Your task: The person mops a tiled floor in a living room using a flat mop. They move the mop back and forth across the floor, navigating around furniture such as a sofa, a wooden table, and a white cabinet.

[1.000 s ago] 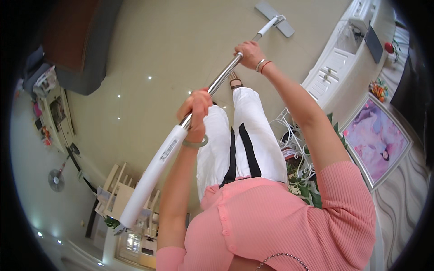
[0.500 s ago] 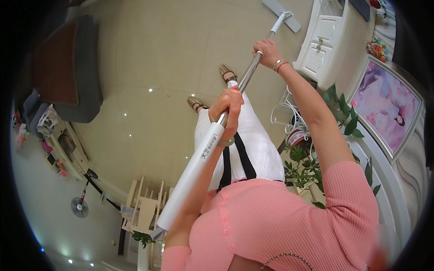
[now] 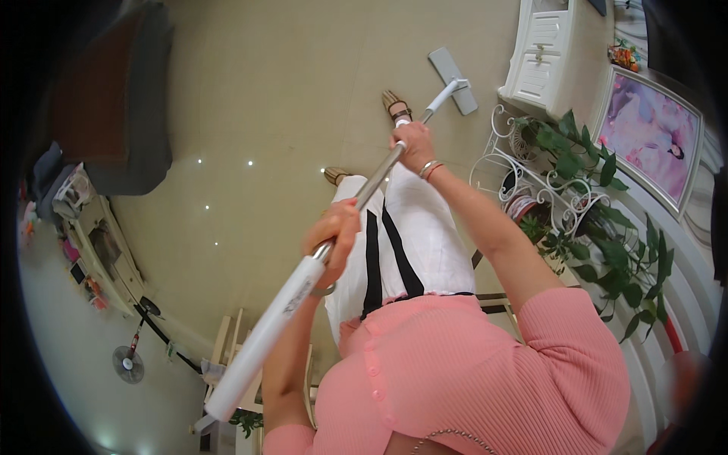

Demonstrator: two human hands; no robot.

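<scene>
A flat mop slants across the view, its metal pole (image 3: 377, 180) running from the lower left up to the right. Wrapped round the pole just above the long white grip (image 3: 265, 337) is my left hand (image 3: 334, 233). Farther along, my right hand (image 3: 414, 145) is closed on the pole near its white lower joint. The rectangular grey mop head (image 3: 442, 67) lies on the tiled floor, beyond and to the right of my right foot. Its underside is hidden.
On the right stand a white cabinet (image 3: 537, 64), a white wire plant stand (image 3: 523, 163) with leafy plants (image 3: 618, 250), and a framed picture (image 3: 652, 140). A dark sofa (image 3: 148, 114) is at the far left; a fan (image 3: 129, 364) and wooden chair (image 3: 224, 341) are lower left.
The mop head has come nearer and a little left over the floor. Both hands have drawn back toward the lower left with the pole, and the view has shifted slightly.
</scene>
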